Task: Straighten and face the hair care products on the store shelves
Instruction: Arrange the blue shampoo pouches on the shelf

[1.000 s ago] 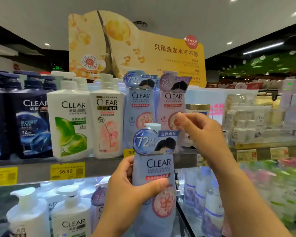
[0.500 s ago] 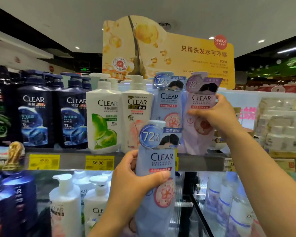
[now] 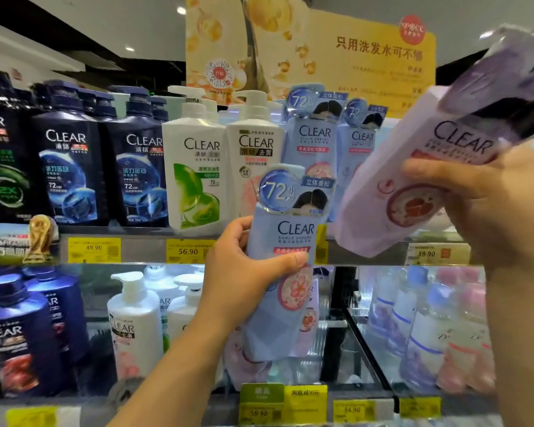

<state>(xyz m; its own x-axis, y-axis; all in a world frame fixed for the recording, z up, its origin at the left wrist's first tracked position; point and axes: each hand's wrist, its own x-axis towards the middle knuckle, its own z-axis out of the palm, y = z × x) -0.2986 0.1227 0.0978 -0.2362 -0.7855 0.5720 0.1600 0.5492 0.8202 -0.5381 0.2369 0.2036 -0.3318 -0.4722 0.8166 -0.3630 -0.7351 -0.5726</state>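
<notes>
My left hand (image 3: 244, 272) grips a light blue CLEAR bottle (image 3: 285, 241) upright in front of the upper shelf's edge, label facing me. My right hand (image 3: 487, 204) holds a lilac CLEAR bottle (image 3: 413, 167) off the shelf, tilted with its top toward the upper right. Two more light blue CLEAR bottles (image 3: 313, 140) stand on the upper shelf (image 3: 142, 249) behind them, beside white pump bottles (image 3: 198, 167) and dark blue CLEAR bottles (image 3: 65, 167).
A yellow cardboard sign (image 3: 367, 57) rises behind the top row. Yellow price tags (image 3: 187, 251) line the shelf edges. The lower shelf holds white pump bottles (image 3: 133, 322), dark blue bottles (image 3: 16, 334) and, right of a black divider (image 3: 364, 343), clear pastel bottles (image 3: 429, 328).
My right hand has lifted the lilac bottle off the upper shelf and tipped it toward the right. The left hand still holds the blue bottle. The view has shifted left.
</notes>
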